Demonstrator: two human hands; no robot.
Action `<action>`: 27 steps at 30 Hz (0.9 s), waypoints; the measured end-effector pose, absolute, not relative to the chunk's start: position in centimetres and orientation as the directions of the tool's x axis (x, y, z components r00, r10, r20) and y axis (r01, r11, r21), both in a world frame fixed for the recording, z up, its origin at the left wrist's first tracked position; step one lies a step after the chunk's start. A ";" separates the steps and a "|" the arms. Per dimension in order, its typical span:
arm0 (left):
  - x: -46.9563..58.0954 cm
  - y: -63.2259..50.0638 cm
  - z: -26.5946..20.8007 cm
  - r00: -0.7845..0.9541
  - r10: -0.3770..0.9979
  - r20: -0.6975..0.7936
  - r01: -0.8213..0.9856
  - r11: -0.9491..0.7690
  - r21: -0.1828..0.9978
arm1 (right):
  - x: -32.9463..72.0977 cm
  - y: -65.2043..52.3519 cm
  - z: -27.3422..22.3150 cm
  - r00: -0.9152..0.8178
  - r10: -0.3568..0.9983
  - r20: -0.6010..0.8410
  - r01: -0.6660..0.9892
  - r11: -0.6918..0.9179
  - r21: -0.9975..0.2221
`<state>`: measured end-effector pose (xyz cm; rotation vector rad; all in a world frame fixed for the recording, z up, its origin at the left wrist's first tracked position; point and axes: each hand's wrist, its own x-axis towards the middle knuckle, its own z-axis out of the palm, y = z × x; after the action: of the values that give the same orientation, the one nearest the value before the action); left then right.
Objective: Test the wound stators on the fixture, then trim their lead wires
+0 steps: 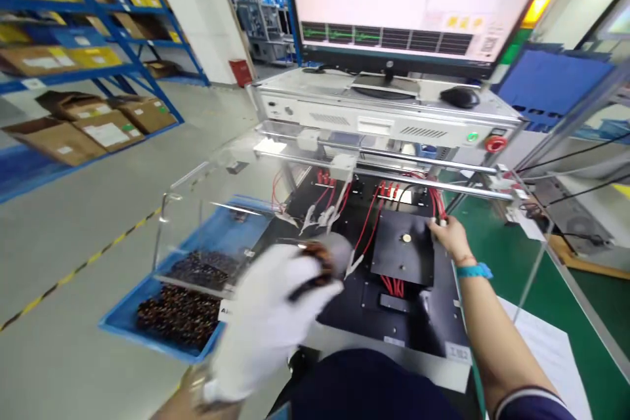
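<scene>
Head view, black worktop (pixel 342 312), grey floor (pixel 63 249), blue shelves (pixel 81 73), left hand (pixel 268 312) closed on coppery part (pixel 319 258), right hand (pixel 453 240), grip unclear

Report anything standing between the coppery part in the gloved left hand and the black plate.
Red wires and a white clip show between the coppery part and the black plate, seemingly below the part's height.
</scene>
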<state>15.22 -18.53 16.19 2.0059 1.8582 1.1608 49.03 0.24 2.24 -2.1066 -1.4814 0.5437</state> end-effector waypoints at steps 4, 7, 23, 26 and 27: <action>27.2 -14.2 10.5 0.230 0.945 0.231 0.831 -0.314 0.459 | 50.4 0.9 1.9 0.300 0.954 -0.027 0.662 -0.228 -0.714; 30.6 -9.8 5.7 0.181 0.978 0.099 0.882 -0.206 0.424 | 51.2 0.8 1.8 0.293 0.956 -0.020 0.602 -0.201 -0.773; 33.3 -7.7 -3.2 -0.085 0.985 -0.148 -0.021 0.147 0.989 | 51.2 1.5 1.3 0.253 0.964 -0.080 0.199 -0.133 -0.971; 34.1 -7.6 -3.1 -0.006 0.984 -0.180 -0.176 0.176 0.968 | 50.8 1.5 1.7 0.226 0.969 -0.102 0.125 -0.132 -0.983; 34.1 -7.1 -2.6 0.017 0.985 -0.171 -0.145 0.172 0.974 | 50.6 1.4 1.8 0.212 0.971 -0.107 0.109 -0.132 -0.985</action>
<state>34.09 -7.13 -2.62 0.9785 1.1748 1.1445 50.62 1.43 1.75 -1.4793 -1.0813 1.0784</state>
